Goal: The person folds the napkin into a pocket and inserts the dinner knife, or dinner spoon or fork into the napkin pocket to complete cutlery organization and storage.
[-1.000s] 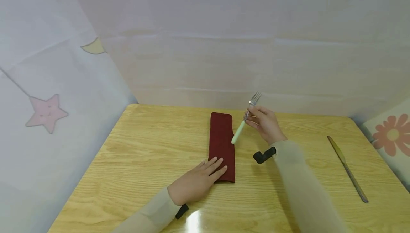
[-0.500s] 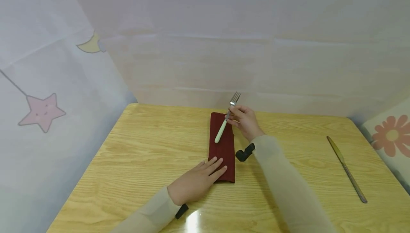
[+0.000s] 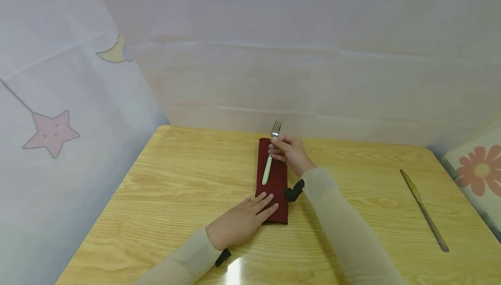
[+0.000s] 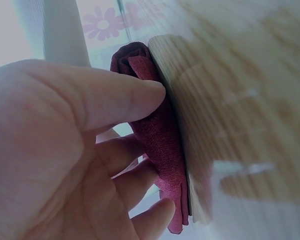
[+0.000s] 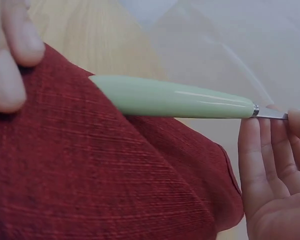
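Note:
A dark red cloth napkin (image 3: 278, 189), folded into a long narrow strip, lies on the table in front of me. My left hand (image 3: 236, 226) rests on its near end with the fingers spread; the left wrist view shows the thumb (image 4: 125, 97) along the napkin's rolled edge. Thumb and fingers of my right hand (image 3: 291, 153) pinch a fork (image 3: 268, 169) by its metal neck, tines pointing away. Its pale green handle (image 5: 175, 97) slants down over the napkin. In the right wrist view, an edge of the napkin's upper layer (image 5: 105, 165) covers the handle's tip.
A table knife (image 3: 422, 209) lies on the wooden table (image 3: 176, 180) to the right. Pale printed cloth walls (image 3: 250, 80) stand behind the table and at both sides, close to its edges.
My right hand has carried the fork left, then slightly down and nearer, from beside the napkin to over it, turning it more upright in view. The left hand has stayed in place.

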Demonstrator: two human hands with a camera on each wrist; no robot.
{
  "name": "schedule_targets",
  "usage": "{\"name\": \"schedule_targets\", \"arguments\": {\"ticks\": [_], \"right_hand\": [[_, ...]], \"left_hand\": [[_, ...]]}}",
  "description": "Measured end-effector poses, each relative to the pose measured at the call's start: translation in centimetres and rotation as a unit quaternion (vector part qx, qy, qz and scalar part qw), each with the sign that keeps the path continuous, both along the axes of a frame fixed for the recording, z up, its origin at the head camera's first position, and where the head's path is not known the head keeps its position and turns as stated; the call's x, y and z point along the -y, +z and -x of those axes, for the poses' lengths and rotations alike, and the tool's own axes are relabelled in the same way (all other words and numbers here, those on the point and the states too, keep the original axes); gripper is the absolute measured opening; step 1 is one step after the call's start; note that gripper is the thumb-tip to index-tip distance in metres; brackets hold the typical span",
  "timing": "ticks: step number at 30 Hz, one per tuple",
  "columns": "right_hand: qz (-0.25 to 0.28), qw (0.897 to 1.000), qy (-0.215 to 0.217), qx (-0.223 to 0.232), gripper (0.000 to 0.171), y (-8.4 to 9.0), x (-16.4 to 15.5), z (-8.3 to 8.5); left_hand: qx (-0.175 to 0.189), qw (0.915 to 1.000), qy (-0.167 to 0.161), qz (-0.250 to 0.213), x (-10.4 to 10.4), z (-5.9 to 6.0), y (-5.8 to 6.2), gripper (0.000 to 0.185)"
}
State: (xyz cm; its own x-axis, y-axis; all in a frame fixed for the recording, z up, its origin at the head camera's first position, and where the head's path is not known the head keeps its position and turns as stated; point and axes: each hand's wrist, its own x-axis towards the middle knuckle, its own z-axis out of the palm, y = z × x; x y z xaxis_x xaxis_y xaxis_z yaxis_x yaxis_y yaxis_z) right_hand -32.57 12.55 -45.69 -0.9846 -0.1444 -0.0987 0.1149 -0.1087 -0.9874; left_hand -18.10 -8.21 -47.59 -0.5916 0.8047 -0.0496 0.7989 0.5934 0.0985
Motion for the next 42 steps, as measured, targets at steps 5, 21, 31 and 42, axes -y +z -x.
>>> {"name": "schedule_targets", "arguments": {"ticks": [5,21,31,42], "right_hand": [[-0.019,1.000,0.000,0.018,0.034,0.0,0.4,-0.4],[-0.113,0.991,0.014,0.067,0.019,0.0,1.3,-1.0],[-0.168,0.981,0.046,0.083,0.022,0.3,1.9,-1.6],[-0.189,0.970,0.069,0.139,0.021,0.1,2.0,-1.8]], "left_hand": [[0.007,1.0000,-0.001,-0.006,0.0,0.1,0.2,0.051],[-0.021,0.9998,0.001,-0.002,0.1,-0.2,0.6,0.050],[-0.047,0.9989,0.001,-0.001,0.1,0.0,0.3,0.048],[-0.038,0.9992,0.001,-0.011,0.2,0.1,0.4,0.047]]}}
